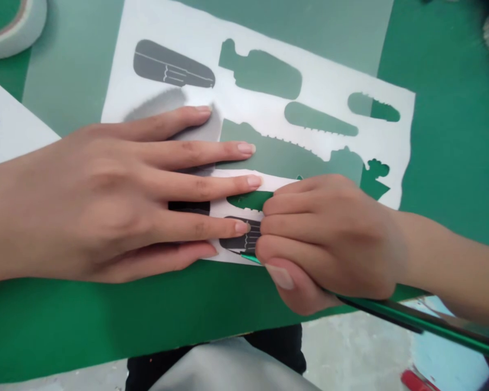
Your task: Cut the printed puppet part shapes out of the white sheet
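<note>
A white paper sheet with several cut-out openings lies on the green table. My left hand rests flat on its lower left part, fingers spread. My right hand is closed around a thin dark-green tool, whose shaft sticks out behind it to the lower right. A shiny green tip shows by the sheet's lower edge, beside a dark printed shape under my left fingertips. Another dark printed shape sits at the sheet's upper left.
A roll of pale tape stands at the top left. Another white paper lies at the left. Below the green table's front edge are the floor and a red object.
</note>
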